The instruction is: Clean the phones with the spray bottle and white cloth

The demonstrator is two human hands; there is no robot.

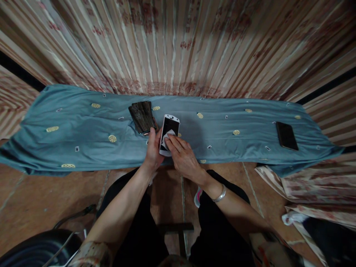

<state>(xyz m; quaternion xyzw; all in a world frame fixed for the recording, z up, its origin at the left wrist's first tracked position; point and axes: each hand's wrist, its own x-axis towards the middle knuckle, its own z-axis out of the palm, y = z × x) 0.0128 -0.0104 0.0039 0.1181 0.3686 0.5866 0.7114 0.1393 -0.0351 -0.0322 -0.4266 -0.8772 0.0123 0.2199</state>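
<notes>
One view only, from the person's head, looking steeply down and forward. The blue cloth crosses the middle of the frame, striped curtains fill the top, and both forearms rise from the bottom edge to the centre, fairly close.

Both hands on a white phone

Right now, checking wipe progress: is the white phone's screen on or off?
Off: the white phone shows a dark, unlit screen.
</notes>
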